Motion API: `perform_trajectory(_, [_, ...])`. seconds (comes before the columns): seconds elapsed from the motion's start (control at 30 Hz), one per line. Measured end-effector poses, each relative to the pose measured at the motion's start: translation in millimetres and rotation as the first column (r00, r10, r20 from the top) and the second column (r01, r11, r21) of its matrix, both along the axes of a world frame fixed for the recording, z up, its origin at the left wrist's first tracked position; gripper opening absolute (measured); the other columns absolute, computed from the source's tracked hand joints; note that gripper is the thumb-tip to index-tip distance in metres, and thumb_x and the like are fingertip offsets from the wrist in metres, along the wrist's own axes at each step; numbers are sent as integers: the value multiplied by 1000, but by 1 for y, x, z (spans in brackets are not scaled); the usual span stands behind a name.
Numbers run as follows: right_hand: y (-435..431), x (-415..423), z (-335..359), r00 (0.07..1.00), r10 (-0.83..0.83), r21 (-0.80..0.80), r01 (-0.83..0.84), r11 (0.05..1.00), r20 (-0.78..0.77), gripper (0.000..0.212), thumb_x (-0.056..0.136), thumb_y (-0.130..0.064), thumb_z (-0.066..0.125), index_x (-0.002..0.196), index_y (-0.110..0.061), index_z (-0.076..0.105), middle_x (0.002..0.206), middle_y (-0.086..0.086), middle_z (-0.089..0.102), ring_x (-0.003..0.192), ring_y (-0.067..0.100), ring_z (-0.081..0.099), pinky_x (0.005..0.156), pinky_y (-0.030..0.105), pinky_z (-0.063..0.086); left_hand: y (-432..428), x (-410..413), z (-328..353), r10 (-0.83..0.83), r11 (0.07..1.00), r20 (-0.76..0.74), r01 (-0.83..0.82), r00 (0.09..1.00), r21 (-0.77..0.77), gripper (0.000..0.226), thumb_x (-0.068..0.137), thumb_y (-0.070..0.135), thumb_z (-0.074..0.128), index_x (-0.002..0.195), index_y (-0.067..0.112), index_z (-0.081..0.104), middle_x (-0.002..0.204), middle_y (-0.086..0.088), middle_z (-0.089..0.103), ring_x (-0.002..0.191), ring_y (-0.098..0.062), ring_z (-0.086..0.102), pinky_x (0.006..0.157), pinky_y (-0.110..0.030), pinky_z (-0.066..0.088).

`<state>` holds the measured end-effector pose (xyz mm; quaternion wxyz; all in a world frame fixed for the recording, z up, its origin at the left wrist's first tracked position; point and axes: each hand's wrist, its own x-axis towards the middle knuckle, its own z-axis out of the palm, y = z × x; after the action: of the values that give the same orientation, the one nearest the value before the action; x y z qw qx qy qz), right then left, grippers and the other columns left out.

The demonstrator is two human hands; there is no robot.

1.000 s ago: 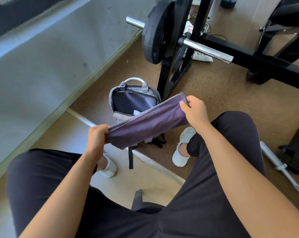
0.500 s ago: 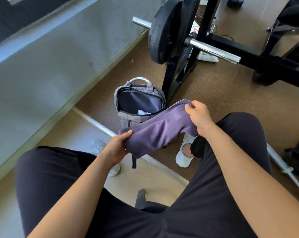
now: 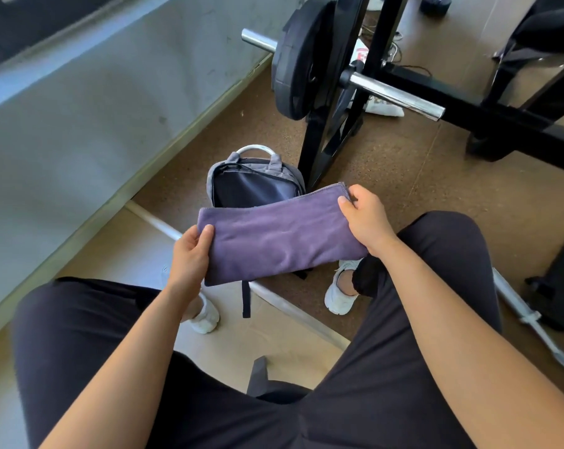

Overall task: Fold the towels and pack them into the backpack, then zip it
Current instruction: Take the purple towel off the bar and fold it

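Observation:
A folded purple towel (image 3: 274, 236) is stretched flat between my two hands, above my knees. My left hand (image 3: 191, 254) grips its left end with the thumb on top. Its upper right corner is pinched by my right hand (image 3: 364, 218). Behind and below the towel a grey backpack (image 3: 258, 179) stands on the floor with its main compartment unzipped and gaping; the towel hides its lower half. A black strap (image 3: 246, 298) hangs below the towel.
A black weight rack (image 3: 335, 102) with a plate (image 3: 298, 56) and chrome bar (image 3: 397, 95) stands just behind the backpack. A grey wall (image 3: 79, 102) runs along the left. My white shoes (image 3: 340, 294) rest on the brown floor, beside a silver bar (image 3: 533, 322).
The towel was pulled out long, then folded over; now it lies flatter and wider between my hands. My left hand has shifted right, to the towel's folded left end.

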<state>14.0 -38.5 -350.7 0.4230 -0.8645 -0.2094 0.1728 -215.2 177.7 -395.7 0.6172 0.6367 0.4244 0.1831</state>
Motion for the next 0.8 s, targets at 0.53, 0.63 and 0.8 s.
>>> perform_trajectory(0.53, [17, -33, -8, 953, -45, 108, 81, 991, -301, 21, 98, -25, 59, 94, -5, 65, 96, 18, 71, 91, 33, 68, 74, 46, 56, -19, 7, 15, 22, 977, -118, 4, 993, 212, 31, 102, 34, 56, 77, 16, 54, 69, 4, 53, 61, -3, 46, 63, -25, 44])
perform_trajectory(0.63, [26, -49, -4, 938, 28, 173, 34, 984, -346, 15, 99, -24, 60, 94, -10, 64, 97, 18, 71, 82, 18, 67, 66, 28, 53, -39, 15, 20, -30, 988, -50, 37, 998, 149, 23, 103, 27, 58, 82, 17, 57, 69, 11, 54, 60, 1, 47, 58, -15, 42])
perform_trajectory(0.8, [40, -73, -7, 926, 106, 251, -13, 968, -362, 14, 98, -20, 62, 96, -6, 62, 97, 24, 69, 82, 17, 61, 75, 40, 51, -60, 25, 19, -139, 982, 40, 132, 990, 136, 12, 102, 29, 59, 92, 22, 63, 80, 9, 63, 74, -6, 56, 73, -29, 47])
